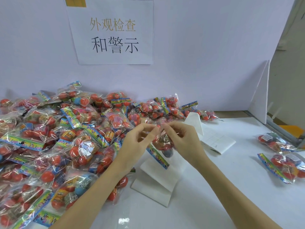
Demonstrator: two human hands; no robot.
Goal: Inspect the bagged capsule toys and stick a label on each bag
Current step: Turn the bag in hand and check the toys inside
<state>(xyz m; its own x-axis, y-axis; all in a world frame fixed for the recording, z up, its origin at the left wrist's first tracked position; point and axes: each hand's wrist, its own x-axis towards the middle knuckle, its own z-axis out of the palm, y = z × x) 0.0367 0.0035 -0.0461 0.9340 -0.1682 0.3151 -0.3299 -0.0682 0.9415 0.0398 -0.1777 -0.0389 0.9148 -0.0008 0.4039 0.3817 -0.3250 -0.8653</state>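
A clear bag of capsule toys [162,144] hangs above the white table, its colourful header card pointing down toward me. My left hand [137,144] pinches the bag's upper edge from the left. My right hand [183,139] pinches the same edge from the right, fingers curled. A folded strip of white label sheets [214,138] lies just behind my right hand. Another white label strip [156,184] lies under the bag. I see no loose label on my fingers.
A big heap of bagged capsule toys [57,138] covers the table's left half up to the wall. Two separate bags [280,156] lie at the right edge. A paper sign [113,32] hangs on the wall, and a white partition [260,96] stands at right.
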